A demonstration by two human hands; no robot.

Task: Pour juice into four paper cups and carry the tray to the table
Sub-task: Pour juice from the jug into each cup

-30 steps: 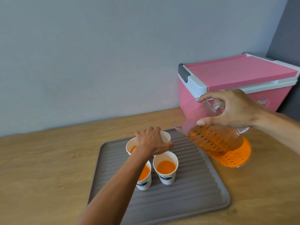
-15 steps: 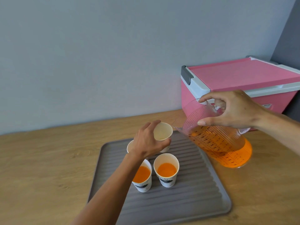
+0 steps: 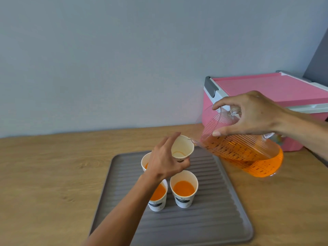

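My left hand (image 3: 167, 159) holds an almost empty white paper cup (image 3: 182, 147) above the grey ribbed tray (image 3: 213, 219), tilted toward the jug. My right hand (image 3: 248, 114) grips a clear measuring jug (image 3: 248, 153) of orange juice, tipped left so its spout nearly touches the cup's rim. A thin line of juice shows at the held cup's bottom. Three filled cups stand on the tray: one at front right (image 3: 184, 189), one at front left (image 3: 158, 196) partly under my forearm, one behind (image 3: 145, 161) mostly hidden by my hand.
A pink cooler box (image 3: 266, 89) with a grey latch stands against the wall at the back right, just behind the jug. The tray lies on a wooden counter (image 3: 53, 174) that runs along a plain grey wall.
My left hand lifted the empty cup off the tray and raised it to the jug's spout. The jug tipped further left, and a little juice has reached the cup.
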